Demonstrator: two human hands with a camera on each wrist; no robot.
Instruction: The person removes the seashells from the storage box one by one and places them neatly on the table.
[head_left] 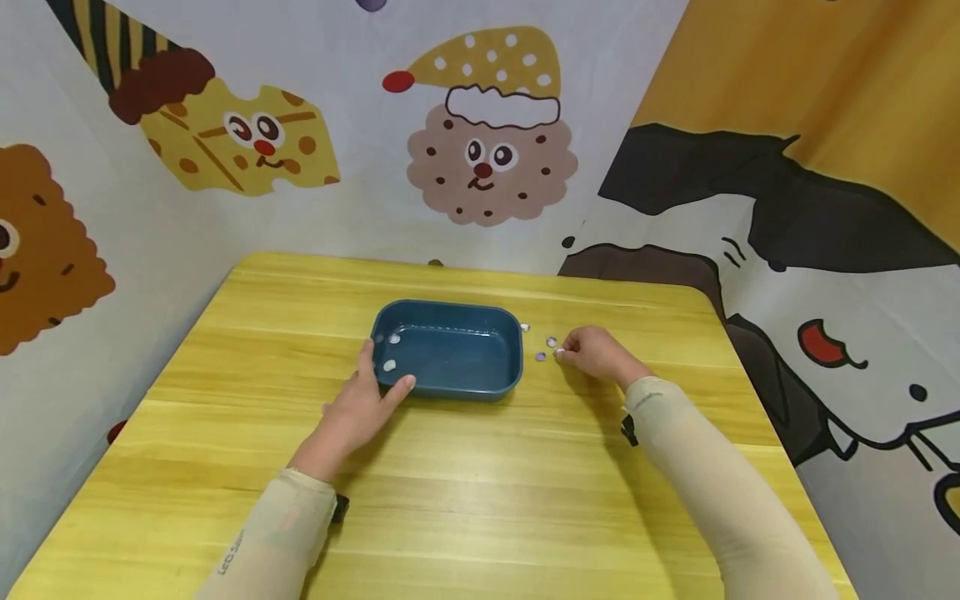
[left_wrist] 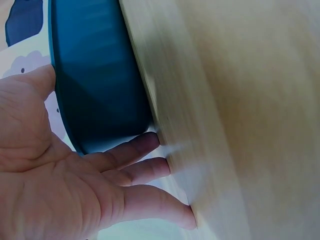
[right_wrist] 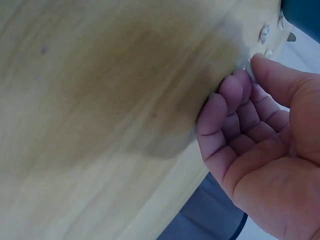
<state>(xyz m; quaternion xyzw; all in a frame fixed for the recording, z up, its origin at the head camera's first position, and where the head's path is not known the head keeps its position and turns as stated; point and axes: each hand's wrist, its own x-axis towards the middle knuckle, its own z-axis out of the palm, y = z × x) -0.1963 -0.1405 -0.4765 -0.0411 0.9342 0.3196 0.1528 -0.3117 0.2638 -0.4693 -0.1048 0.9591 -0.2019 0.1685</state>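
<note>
A dark blue rectangular tray [head_left: 442,389] stands on the wooden table, with small whitish pieces [head_left: 389,365] inside near its left end. My left hand [head_left: 362,408] rests against that end, thumb at the near side; in the left wrist view its thumb touches the rim [left_wrist: 56,87] and several fingertips reach the tabletop. To the right of the tray, my right hand [head_left: 596,354] pinches a small pale piece [right_wrist: 250,72] between thumb and index finger, low over the table. Beside it lie loose, flat, white-and-purple pieces [head_left: 541,357]; their exact kind is too small to tell.
The yellow wood-grain table [head_left: 480,492] extends toward me from the tray. Behind and beside it hangs a white cloth [head_left: 360,225] printed with cartoon food and animal figures. Another whitish piece [head_left: 525,327] lies close to the tray's right wall.
</note>
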